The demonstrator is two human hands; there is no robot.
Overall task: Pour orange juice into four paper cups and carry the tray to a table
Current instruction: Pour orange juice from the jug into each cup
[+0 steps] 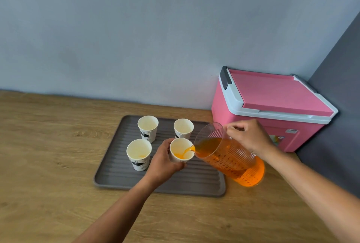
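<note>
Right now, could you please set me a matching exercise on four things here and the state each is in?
Things:
1 jug
2 near-right cup
3 far-left cup
4 cooler

States:
a empty
b lid shut
c tilted and pouring, held by the right hand
d being filled, held by the left hand

Pairs: 1-c; 2-d; 3-a; 4-b

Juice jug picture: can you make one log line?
right hand tilts clear ribbed plastic pitcher | left hand grips white paper cup, juice entering | grey ridged tray: front-left cup has juice, two rear cups empty
</note>
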